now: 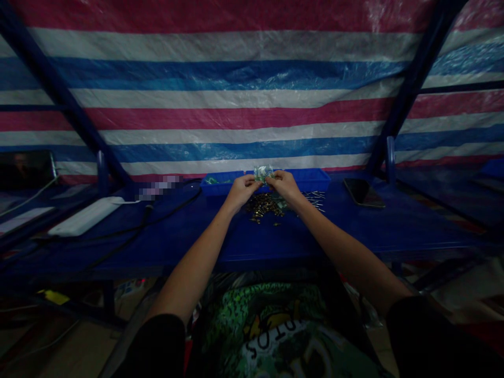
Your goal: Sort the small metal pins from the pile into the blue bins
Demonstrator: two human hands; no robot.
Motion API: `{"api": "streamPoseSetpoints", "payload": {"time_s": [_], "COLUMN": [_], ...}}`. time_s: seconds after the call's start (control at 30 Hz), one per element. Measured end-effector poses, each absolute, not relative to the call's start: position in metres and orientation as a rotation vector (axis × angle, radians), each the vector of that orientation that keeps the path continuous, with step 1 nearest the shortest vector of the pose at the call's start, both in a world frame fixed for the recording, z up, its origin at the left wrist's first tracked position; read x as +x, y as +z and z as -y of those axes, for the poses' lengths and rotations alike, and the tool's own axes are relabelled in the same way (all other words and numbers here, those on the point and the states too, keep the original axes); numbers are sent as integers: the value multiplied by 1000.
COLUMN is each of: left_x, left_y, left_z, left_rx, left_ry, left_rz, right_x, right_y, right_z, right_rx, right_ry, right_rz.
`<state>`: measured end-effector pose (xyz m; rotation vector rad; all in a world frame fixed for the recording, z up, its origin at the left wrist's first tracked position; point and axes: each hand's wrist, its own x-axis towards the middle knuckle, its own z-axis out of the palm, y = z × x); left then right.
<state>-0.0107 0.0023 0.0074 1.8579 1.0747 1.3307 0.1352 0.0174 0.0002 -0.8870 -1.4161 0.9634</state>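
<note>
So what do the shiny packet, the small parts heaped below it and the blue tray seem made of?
Packet: thin clear plastic, it seems, from its pale glints. Small parts: probably metal, brassy with bright highlights. Blue tray: likely plastic, smooth and evenly coloured, though dim light leaves it open.

Dark lettering (262, 340) on the green shirt (275, 294) shows S and O, otherwise illegible.

Two hands (241, 191) (287, 187), one packet (263, 171), seemingly two trays (214, 189) (317, 184)
</note>
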Motion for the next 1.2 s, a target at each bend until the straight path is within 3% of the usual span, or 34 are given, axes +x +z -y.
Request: {"api": "streamPoseSetpoints", "payload": {"time_s": [0.33, 0.53, 0.67, 0.83, 1.0, 1.2], "left_x": [-13, -14, -17, -22, -24, -24], "left_y": [-1, -4, 4, 12, 10, 7], "left_z": [-15, -14, -9, -6, -7, -11], "left_rx": [1984, 1872, 1513, 1266, 1309, 1476], "left_ry": [1373, 1231, 1118, 1045, 1162, 1272], "left_rz": [-1145, -1456, -1270, -1099, -1055, -1134], "right_x": [137, 140, 140, 140, 141, 140], "right_y": [-2, 0, -1, -4, -5, -1], "right_z": [-19, -21, -18, -16, -18, -24], "right_rx": [-828, -942, -915, -710, -704, -827], "right_ry": [836, 400, 81, -21, 89, 732], "right_rz": [1580, 1654, 1773, 1981, 1894, 1544]}}
